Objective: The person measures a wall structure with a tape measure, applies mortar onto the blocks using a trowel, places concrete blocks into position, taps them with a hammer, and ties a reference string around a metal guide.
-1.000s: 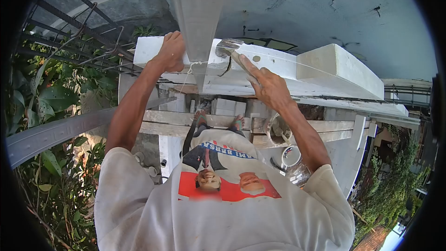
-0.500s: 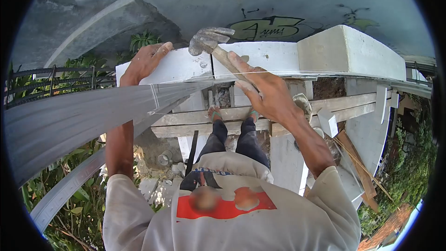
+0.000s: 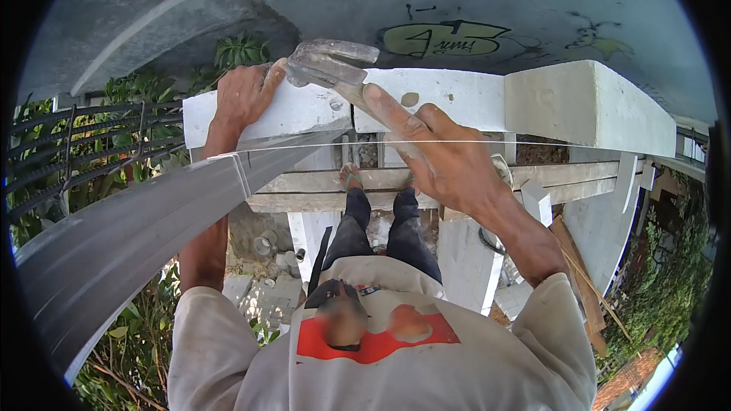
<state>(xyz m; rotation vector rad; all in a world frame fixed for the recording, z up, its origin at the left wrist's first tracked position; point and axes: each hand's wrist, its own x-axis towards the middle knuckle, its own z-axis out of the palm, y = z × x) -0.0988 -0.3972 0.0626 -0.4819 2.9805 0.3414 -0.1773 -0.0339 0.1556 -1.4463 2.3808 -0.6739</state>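
Note:
My left hand [image 3: 245, 97] grips the left white block [image 3: 306, 109], its fingers curled over the far edge. My right hand [image 3: 445, 154] is closed around the wooden handle of a claw hammer [image 3: 329, 62]. The worn grey hammer head is over the back edge of the same block, close to my left thumb. A narrow dark joint separates this block from another white block [image 3: 457, 100] on the right. A thin white string [image 3: 335, 146] runs across in front of the row, passing over my right hand.
A long grey metal profile [image 3: 145, 205] slants across the left side, beside steel bars [image 3: 68, 141] and leaves. A thicker block [image 3: 586, 103] stands on the right of the row. Wooden planks [image 3: 304, 202] lie under my feet. A painted wall [image 3: 343, 0] rises behind.
The view has shifted, and the metal profile now slants across the left instead of standing before the blocks. The hammer head has moved left towards my left hand, which still holds the left block.

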